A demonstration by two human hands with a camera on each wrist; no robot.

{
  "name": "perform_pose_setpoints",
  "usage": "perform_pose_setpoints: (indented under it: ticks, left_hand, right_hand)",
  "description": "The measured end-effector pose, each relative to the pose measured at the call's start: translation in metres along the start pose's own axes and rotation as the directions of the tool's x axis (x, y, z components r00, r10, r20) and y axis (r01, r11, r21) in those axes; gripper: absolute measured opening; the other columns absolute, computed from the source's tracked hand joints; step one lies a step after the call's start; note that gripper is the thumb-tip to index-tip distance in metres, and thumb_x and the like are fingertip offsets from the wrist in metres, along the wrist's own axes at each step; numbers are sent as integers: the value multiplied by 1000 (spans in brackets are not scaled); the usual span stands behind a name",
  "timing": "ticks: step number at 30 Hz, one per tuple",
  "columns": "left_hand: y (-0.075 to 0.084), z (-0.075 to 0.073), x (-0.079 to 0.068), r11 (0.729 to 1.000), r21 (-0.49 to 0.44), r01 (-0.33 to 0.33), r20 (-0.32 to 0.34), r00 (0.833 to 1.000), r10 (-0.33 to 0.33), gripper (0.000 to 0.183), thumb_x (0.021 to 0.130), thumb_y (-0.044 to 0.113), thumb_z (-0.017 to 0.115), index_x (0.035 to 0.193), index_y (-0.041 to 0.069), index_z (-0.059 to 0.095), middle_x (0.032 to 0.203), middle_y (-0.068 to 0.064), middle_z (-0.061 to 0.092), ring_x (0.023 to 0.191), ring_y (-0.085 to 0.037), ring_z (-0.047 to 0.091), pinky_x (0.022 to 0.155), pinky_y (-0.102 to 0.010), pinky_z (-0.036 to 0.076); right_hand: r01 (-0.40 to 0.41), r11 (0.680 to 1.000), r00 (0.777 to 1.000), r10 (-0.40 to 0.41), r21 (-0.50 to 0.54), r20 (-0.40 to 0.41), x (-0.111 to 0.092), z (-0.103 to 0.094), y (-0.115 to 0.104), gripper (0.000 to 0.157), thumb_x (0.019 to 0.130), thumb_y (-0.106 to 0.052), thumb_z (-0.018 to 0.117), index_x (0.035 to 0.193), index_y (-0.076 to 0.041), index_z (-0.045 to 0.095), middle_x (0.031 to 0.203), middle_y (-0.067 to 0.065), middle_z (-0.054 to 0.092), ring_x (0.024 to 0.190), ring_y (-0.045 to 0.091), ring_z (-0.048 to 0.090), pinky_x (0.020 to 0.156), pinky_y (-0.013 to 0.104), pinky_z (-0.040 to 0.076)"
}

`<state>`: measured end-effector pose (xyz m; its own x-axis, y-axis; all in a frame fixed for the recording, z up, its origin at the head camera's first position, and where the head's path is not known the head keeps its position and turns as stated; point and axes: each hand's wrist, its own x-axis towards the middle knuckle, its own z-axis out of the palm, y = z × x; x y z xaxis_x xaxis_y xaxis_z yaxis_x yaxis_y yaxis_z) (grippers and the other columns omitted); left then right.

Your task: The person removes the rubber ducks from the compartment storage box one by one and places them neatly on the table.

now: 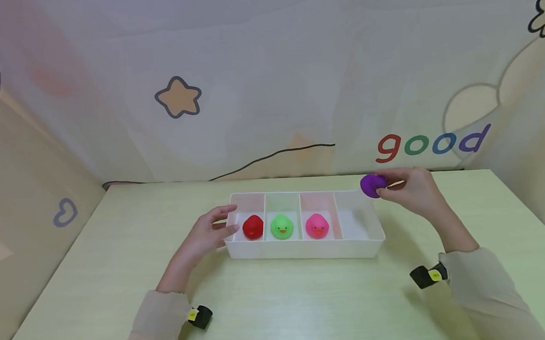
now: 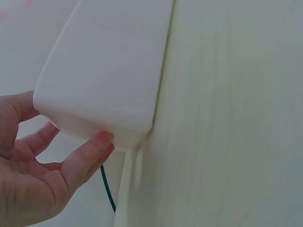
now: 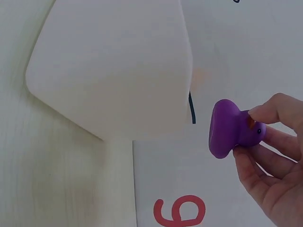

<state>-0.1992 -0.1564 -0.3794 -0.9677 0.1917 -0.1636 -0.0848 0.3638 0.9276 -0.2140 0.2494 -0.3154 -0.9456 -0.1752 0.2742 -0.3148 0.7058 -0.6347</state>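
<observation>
A white divided box (image 1: 305,249) stands on the table. Its compartments hold, from left to right, a red toy duck (image 1: 253,227), a green toy duck (image 1: 282,227) and a pink toy duck (image 1: 317,226); the rightmost one has no duck in it. My left hand (image 1: 212,229) grips the box's left end, with fingertips over the rim and others against the end wall (image 2: 85,124). Above the box's back right corner, my right hand (image 1: 413,192) pinches a purple toy duck (image 3: 227,128) by its head. Its flat base faces the box.
The pale wooden table (image 1: 281,304) extends in front of the box and to both sides. A printed cloth backdrop (image 1: 267,87) rises right behind the table's far edge. Each wrist carries a small black camera (image 1: 201,317).
</observation>
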Motion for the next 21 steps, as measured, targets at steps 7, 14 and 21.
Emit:
perform_pose_setpoints:
  ticks: [7, 14, 21]
  left_hand:
    - [-4, -7, 4, 999, -26, -25, 84, 996, 27, 54, 87, 19, 62, 137, 17, 40, 140, -14, 33, 124, -37, 39, 86, -44, 48]
    - [-6, -9, 2, 997, -65, -35, 124, 991, 43, 56, 86, 18, 62, 137, 15, 39, 140, -15, 31, 124, -38, 38, 86, -45, 48]
    - [-6, -8, 4, 996, -82, -38, 131, 990, 48, 56, 87, 16, 62, 138, 14, 38, 141, -15, 32, 124, -37, 39, 85, -43, 49]
  right_hand:
    - [-102, 995, 995, 102, 7, 16, 6, -8, 13, 42, 81, -11, 67, 119, 5, 57, 104, 26, 61, 88, 35, 61, 63, 13, 48]
    - [-166, 986, 986, 165, 19, 37, 12, -11, 27, 45, 82, -16, 67, 121, 4, 56, 107, 27, 60, 91, 35, 60, 64, 14, 48]
    - [-211, 976, 977, 209, 58, 40, 15, -12, 43, 44, 83, -17, 66, 121, 5, 55, 110, 28, 59, 90, 26, 60, 66, 13, 46]
